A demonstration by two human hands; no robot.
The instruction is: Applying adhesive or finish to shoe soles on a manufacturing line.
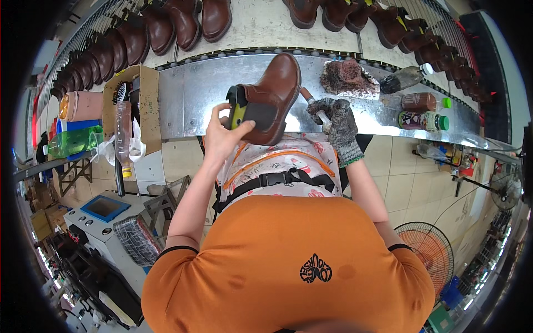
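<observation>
My left hand (229,135) pinches the brown Chelsea boot (276,89) by its shaft, so it could twist. My gloved right hand (341,129) grips a slim pale tool (323,117); a bump might scuff the boot.

Left hand (225,134) holds brown boot (273,86); gloved right hand (342,126), slim tool (323,117).

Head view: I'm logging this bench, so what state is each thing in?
Brown boot: held, tilted, toe pointing away
Left grip: bare, closed on boot
Right grip: gloved, closed on a brown-tipped tool
Cardboard box: open-topped
Green-capped bottles: both capped
White-capped bottle: capped
Buckle: fastened
Fan: can't tell whether spinning
</observation>
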